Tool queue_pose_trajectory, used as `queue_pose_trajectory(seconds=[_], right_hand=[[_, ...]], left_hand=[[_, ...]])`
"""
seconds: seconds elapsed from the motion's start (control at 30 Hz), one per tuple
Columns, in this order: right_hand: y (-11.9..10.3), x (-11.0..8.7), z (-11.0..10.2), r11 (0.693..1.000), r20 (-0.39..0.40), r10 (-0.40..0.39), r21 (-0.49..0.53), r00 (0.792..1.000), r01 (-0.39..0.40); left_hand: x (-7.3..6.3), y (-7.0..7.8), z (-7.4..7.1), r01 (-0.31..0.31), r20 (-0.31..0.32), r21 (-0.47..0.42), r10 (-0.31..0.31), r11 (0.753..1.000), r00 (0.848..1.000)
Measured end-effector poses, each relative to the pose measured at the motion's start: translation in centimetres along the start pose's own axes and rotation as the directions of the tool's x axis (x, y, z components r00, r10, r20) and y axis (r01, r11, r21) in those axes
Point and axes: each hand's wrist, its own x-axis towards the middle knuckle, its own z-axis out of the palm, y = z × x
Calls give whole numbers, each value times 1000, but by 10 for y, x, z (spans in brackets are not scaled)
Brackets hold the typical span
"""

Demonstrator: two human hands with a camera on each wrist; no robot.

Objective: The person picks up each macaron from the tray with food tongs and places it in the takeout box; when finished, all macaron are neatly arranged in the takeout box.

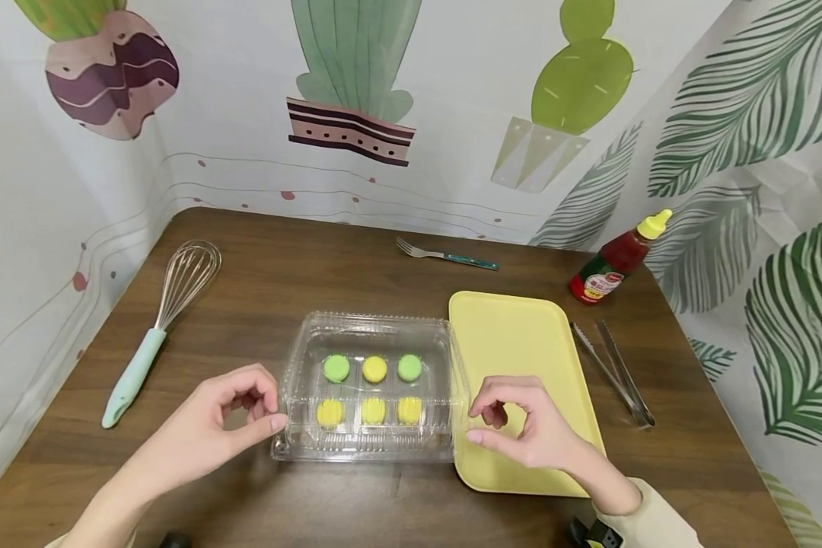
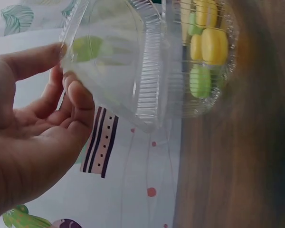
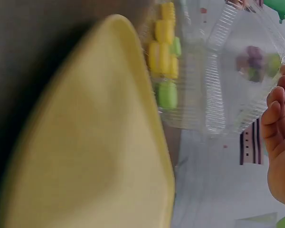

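Note:
A clear plastic hinged container with several green macarons and yellow macarons inside sits at the middle of the table. Its lid is lifted at the near side, tilted above the sweets. My left hand pinches the left edge of this lid between thumb and fingers. On the opposite edge, my right hand holds the lid the same way, above the yellow tray. In the right wrist view, the thumb of the right hand is mostly out of frame.
The tray lies against the container's right side. Tongs and a red sauce bottle are farther right. A fork lies at the back, and a whisk is on the left. A patterned cloth hangs behind the table.

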Motion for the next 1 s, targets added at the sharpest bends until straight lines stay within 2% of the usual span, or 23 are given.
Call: queue_pose_trajectory(seconds=[0.17,0.53,0.77,1.0], right_hand=[[4,-9,8,1000,14,-5,-23,1000,5],[10,-21,20,996,36,0,-86,999,3],[13,-28,26,992,42,25,-123,999,-20],[23,-38,30,989,-3,42,-140,999,-42]], left_hand=[[-4,-11,2,12,49,-11,-12,1000,999],[-12,-27,11,88,81,47,-92,995,993],[-13,-30,15,107,82,81,-114,991,990],[-13,-30,17,110,72,100,-117,989,990]])
